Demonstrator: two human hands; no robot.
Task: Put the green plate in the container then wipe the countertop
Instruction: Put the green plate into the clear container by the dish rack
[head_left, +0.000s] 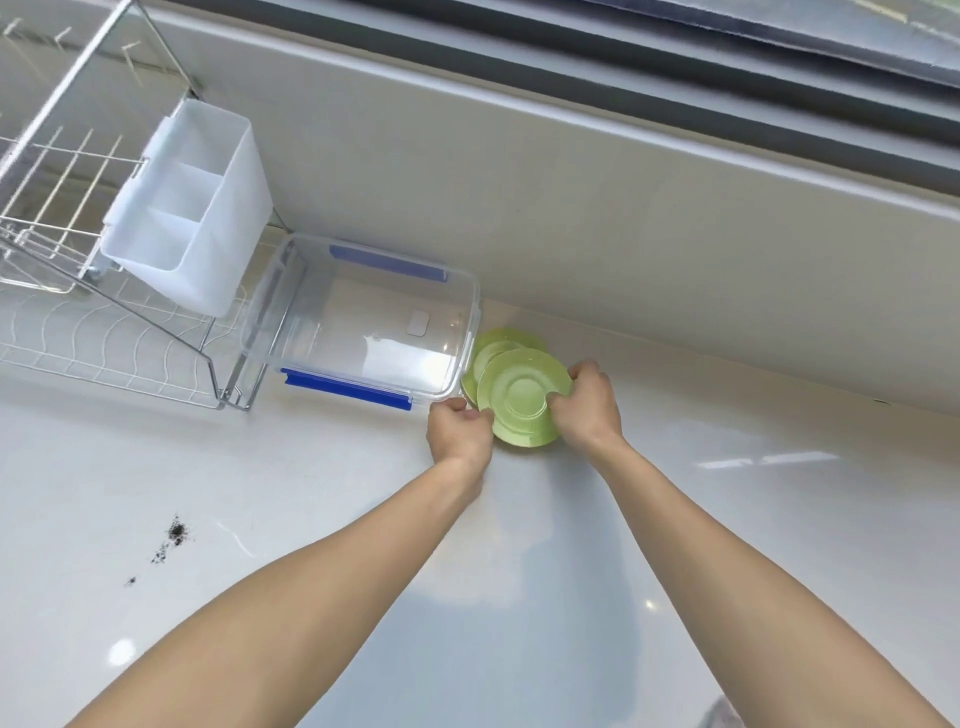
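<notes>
A green plate (522, 395) is tilted up just right of the clear plastic container (363, 322), which has blue clips and its lid on. My right hand (587, 402) grips the plate's right rim, thumb on its face. My left hand (460, 428) pinches its left rim beside the container's near right corner. Behind it another green plate (501, 343) rests on the countertop against the container's right wall.
A wire dish rack (104, 291) with a white cutlery holder (192, 208) stands left of the container. Dark crumbs (169, 543) lie on the white countertop (701, 493) at front left. A grey wall and window ledge run along the back.
</notes>
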